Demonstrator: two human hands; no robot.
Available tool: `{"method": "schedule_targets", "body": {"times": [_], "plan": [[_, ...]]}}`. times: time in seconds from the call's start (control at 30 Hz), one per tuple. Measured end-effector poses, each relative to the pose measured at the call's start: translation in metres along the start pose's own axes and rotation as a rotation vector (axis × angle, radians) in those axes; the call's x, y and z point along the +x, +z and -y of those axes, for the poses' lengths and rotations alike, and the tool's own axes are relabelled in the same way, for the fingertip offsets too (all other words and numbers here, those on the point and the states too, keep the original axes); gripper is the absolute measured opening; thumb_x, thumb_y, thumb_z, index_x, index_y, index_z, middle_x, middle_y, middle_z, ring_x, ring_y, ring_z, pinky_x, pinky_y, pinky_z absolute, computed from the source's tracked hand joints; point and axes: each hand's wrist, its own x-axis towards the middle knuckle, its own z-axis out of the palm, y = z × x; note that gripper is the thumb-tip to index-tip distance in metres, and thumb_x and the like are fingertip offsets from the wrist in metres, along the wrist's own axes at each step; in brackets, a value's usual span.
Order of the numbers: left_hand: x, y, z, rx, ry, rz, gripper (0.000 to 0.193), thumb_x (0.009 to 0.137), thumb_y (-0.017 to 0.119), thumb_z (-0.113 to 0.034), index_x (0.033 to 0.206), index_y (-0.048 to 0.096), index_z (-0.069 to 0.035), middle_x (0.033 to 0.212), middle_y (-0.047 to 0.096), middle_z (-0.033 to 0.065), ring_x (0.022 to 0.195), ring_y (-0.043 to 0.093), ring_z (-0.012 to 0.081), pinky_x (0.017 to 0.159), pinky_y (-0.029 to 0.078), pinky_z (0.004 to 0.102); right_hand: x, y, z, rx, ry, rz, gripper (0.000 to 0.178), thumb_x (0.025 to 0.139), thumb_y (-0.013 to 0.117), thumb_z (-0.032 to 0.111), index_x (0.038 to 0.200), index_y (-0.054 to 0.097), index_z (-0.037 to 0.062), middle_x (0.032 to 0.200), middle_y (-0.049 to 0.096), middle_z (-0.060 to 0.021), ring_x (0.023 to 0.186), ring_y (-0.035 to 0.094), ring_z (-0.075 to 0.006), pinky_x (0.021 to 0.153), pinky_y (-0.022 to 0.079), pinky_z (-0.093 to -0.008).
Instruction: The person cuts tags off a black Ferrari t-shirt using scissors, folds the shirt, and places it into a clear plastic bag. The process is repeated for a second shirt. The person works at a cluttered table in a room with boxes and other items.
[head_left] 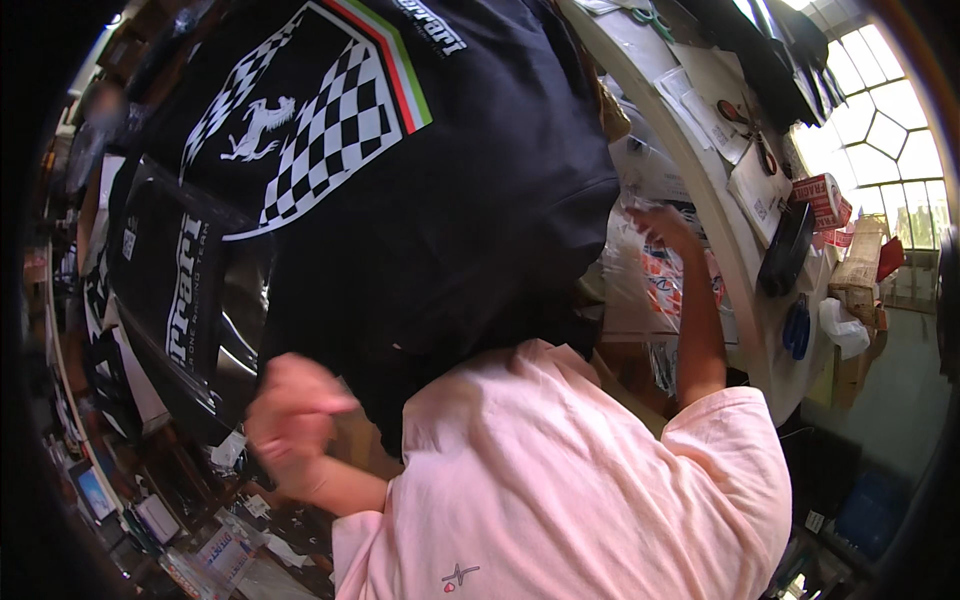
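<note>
A large black cloth garment (500, 170) with a checkered print, a white horse figure and green, white and red stripes spreads in front of me. My left hand (300, 410) is beside its near left edge, fingers curled in and slightly blurred, with nothing visible in them. At the left, a glossy black plastic package (150, 290) with a white print lies against the cloth. My right hand (668, 228) reaches out on the right, fingers stretched over clear plastic bags (655, 275) with orange and white print. Whether its fingertips press on the plastic is hard to see.
A curved white table edge (715, 200) runs along the right. On it are red-handled scissors (762, 150), a black stapler-like tool (785, 250), blue-handled cutters (796, 328), a red and white tape roll (820, 200) and papers. Clutter, including a screen (95, 490), fills the lower left.
</note>
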Motion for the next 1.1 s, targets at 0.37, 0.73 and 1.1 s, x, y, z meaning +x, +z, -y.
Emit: {"method": "schedule_targets", "body": {"times": [0.37,0.73,1.1], "plan": [[0.024,0.310,0.122,0.273,0.211,0.608,0.057,0.076,0.049,0.005,0.132,0.038,-0.004,0.131,0.044,0.0162,0.120,0.042,0.0357,0.097,0.038,0.0402,-0.065,0.036,-0.060,-0.385,-0.628,-0.437,0.048,0.077,0.064,0.013,0.119,0.050,-0.0039,0.119,0.053,-0.0211,0.089,0.062,-0.0323,0.080,0.048,-0.0385],[0.009,0.337,0.198,0.725,0.271,0.829,0.053,0.076,0.051,-0.005,0.129,0.043,-0.003,0.137,0.039,0.0150,0.130,0.031,0.0350,0.106,0.024,0.0454,-0.179,0.021,-0.008,-0.086,-0.554,-0.350,0.035,0.079,0.062,0.004,0.114,0.056,0.0038,0.117,0.056,-0.0161,0.106,0.055,-0.0315,0.085,0.046,-0.0361],[0.003,0.130,0.065,0.254,0.117,0.602,0.054,0.077,0.057,-0.002,0.129,0.043,-0.001,0.134,0.042,0.0165,0.105,0.058,0.0290,0.087,0.050,0.0331,-0.221,0.027,0.153,-0.016,-1.207,-0.271,0.031,0.067,0.072,0.001,0.097,0.063,0.0010,0.089,0.064,-0.0113,0.082,0.061,-0.0241,0.074,0.048,-0.0323]]}}
